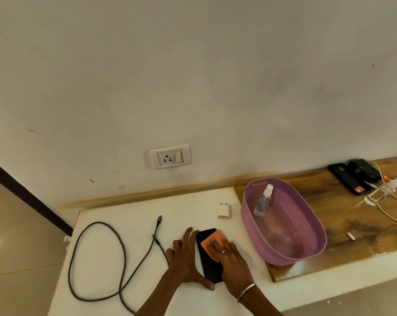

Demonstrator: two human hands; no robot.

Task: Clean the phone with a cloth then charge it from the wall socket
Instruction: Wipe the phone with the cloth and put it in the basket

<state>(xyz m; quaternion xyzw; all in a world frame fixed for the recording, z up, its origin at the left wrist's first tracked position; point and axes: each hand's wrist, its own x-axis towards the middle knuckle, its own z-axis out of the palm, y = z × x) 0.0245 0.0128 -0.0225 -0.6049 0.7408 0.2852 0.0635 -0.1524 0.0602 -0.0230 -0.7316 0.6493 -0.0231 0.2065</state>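
Two hands on phone (pixel 210 258); cable (pixel 97 258) left, basket (pixel 284 224) right.

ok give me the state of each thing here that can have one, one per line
phone: flat on the table, unplugged
cloth: pressed on the phone under the right hand
left hand: flat beside the phone, steadying it
cable: loose, both ends free
charger adapter: unplugged
wall socket: empty
spray bottle: leaning in the basket
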